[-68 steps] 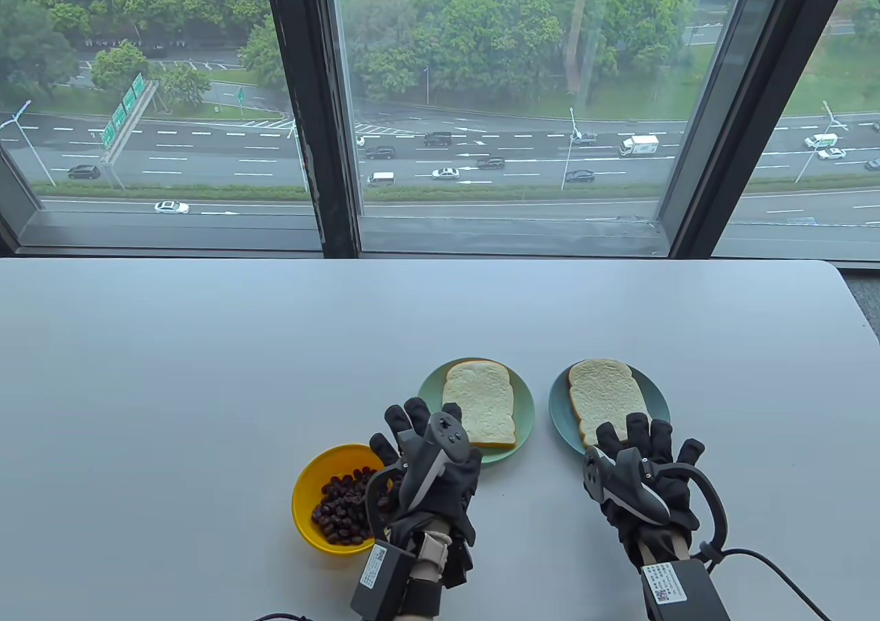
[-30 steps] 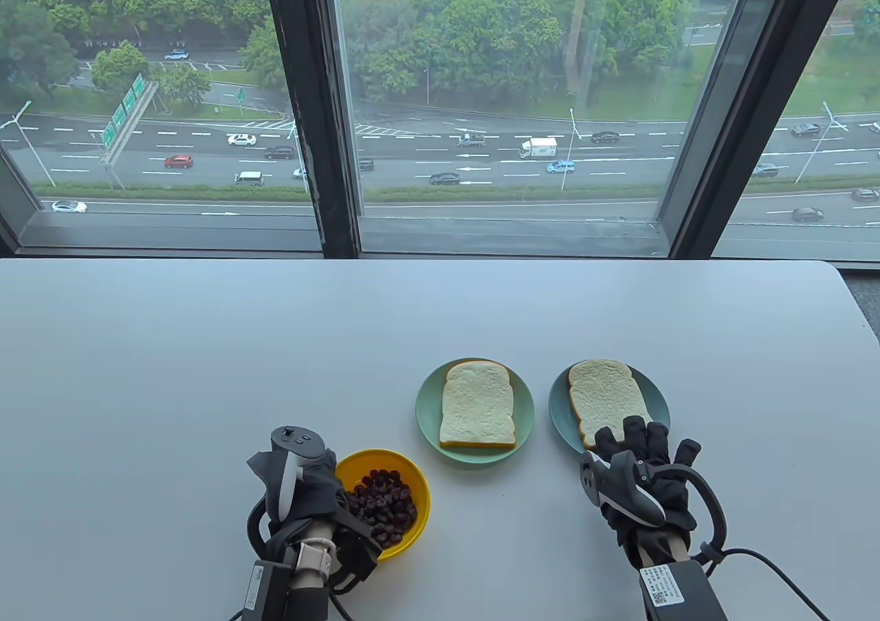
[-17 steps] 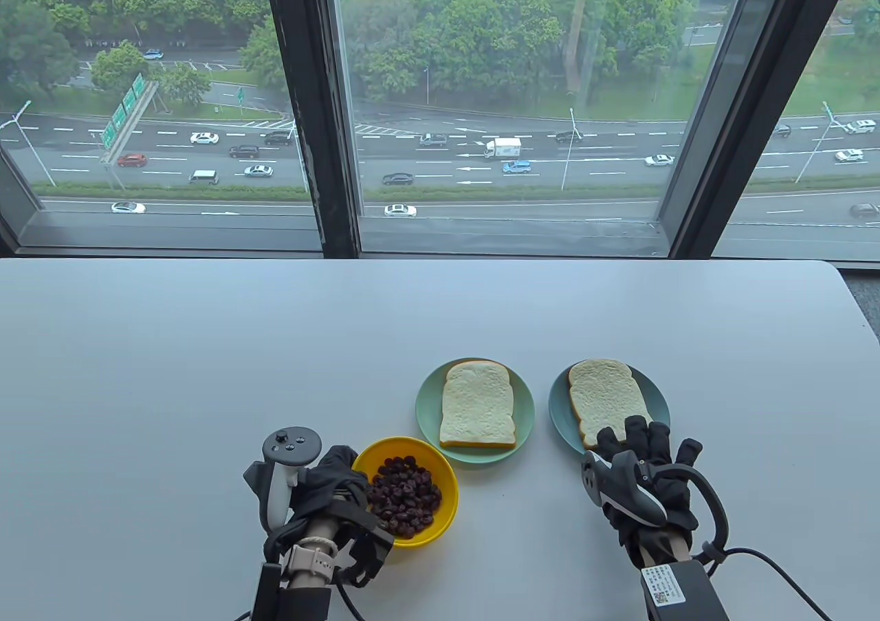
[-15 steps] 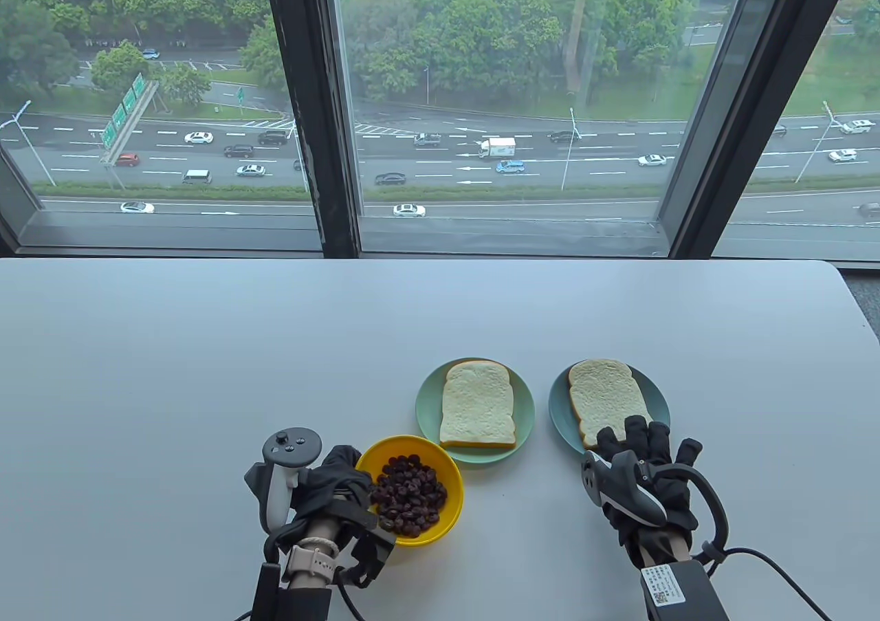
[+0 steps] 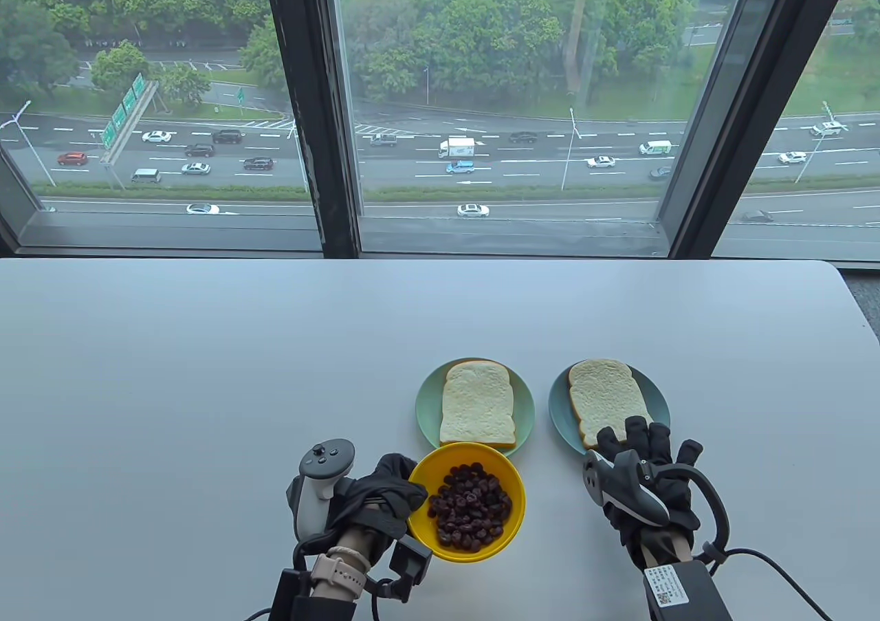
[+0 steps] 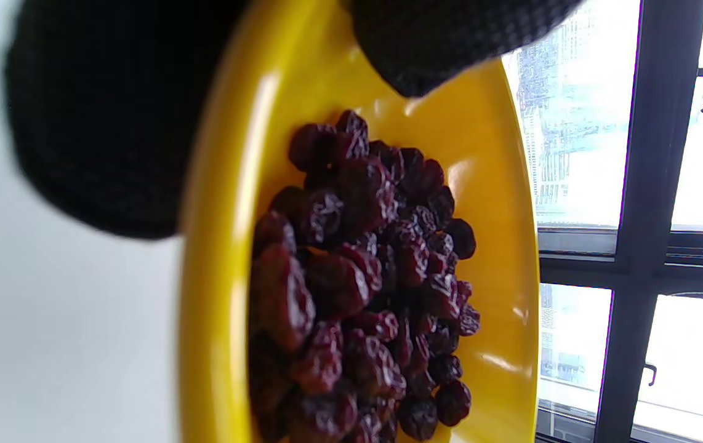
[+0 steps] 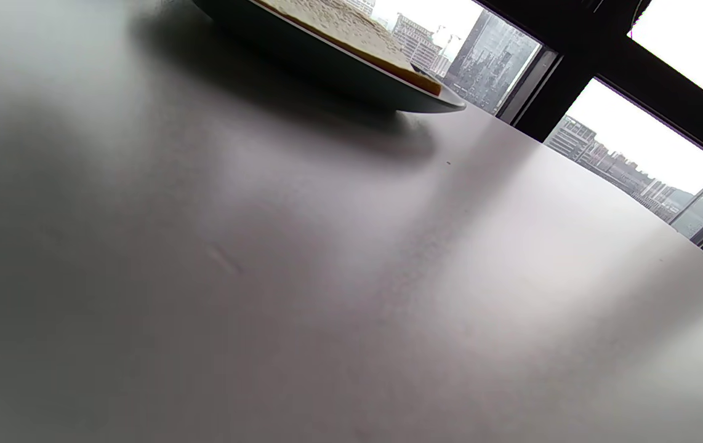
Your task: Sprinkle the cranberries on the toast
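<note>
I slid the yellow bowl [image 5: 467, 503] of cranberries [image 5: 471, 506] right, up beside the toast [image 5: 478, 404].
My left hand [image 5: 375, 500] grips its rim; my right hand [image 5: 643, 487] rests flat, fingers spread, holding nothing. Next, pinch a few gently and sprinkle evenly.

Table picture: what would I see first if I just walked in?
Probably the bright yellow bowl of dark cranberries, near the front of the table, with the left hand holding its rim. Just behind it sit two slices of toast, one on a green plate, the other on a plate to its right.
</note>
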The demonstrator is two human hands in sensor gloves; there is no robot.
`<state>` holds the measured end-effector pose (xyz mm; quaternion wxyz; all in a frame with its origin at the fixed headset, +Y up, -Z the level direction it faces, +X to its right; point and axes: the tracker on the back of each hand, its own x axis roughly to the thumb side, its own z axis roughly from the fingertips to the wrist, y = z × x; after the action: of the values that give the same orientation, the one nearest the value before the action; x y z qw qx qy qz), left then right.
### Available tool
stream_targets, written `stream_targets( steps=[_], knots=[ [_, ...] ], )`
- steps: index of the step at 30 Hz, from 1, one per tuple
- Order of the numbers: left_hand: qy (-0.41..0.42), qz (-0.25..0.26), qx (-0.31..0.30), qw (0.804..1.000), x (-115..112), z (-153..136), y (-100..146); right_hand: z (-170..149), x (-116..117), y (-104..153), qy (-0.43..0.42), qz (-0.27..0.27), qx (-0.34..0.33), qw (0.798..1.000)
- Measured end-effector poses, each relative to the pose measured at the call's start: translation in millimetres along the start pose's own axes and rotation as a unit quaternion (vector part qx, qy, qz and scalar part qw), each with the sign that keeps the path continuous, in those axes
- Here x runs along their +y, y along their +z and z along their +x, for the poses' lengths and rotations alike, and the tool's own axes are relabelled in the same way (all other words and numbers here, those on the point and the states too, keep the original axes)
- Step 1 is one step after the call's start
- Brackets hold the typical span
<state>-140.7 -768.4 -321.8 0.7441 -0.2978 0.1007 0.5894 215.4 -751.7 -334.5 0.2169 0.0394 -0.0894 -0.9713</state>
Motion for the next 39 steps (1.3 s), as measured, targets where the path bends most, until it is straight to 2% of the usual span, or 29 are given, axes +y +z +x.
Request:
stream_targets(
  steps=[8,13,16,19,23,26,29,32,34,37,39],
  knots=[
    [0.010,0.008,0.012,1.000,-3,-6,-2,-2,-8,1,-0.033,-0.004,-0.008,0.999],
    [0.004,0.006,0.018,1.000,-11,-8,-3,-8,-35,9,-0.143,-0.050,-0.029,0.988],
    [0.006,0.004,0.022,1.000,-16,-10,-3,0,-55,16,-0.189,-0.062,-0.093,0.976],
    [-0.001,-0.001,0.021,1.000,-20,-9,-4,22,-76,28,-0.214,-0.066,-0.169,0.960],
    [-0.001,-0.003,0.018,1.000,-22,-8,-4,59,-98,47,-0.201,-0.074,-0.262,0.941],
    [0.003,-0.004,0.018,1.000,-22,-7,-4,89,-107,61,-0.172,-0.049,-0.323,0.929],
    [0.005,0.000,0.018,1.000,-21,-8,-3,109,-110,69,-0.139,-0.024,-0.354,0.925],
    [0.036,-0.010,0.011,0.999,-22,-9,-2,119,-108,68,-0.118,-0.011,-0.355,0.927],
    [0.044,-0.014,0.013,0.999,-23,-10,-1,122,-106,63,-0.100,-0.017,-0.337,0.936],
    [0.065,-0.026,0.014,0.997,-27,-10,-2,123,-106,58,-0.107,-0.033,-0.342,0.933],
    [0.080,-0.039,0.014,0.996,-31,-10,-3,126,-106,56,-0.080,-0.041,-0.338,0.937]
  ],
)
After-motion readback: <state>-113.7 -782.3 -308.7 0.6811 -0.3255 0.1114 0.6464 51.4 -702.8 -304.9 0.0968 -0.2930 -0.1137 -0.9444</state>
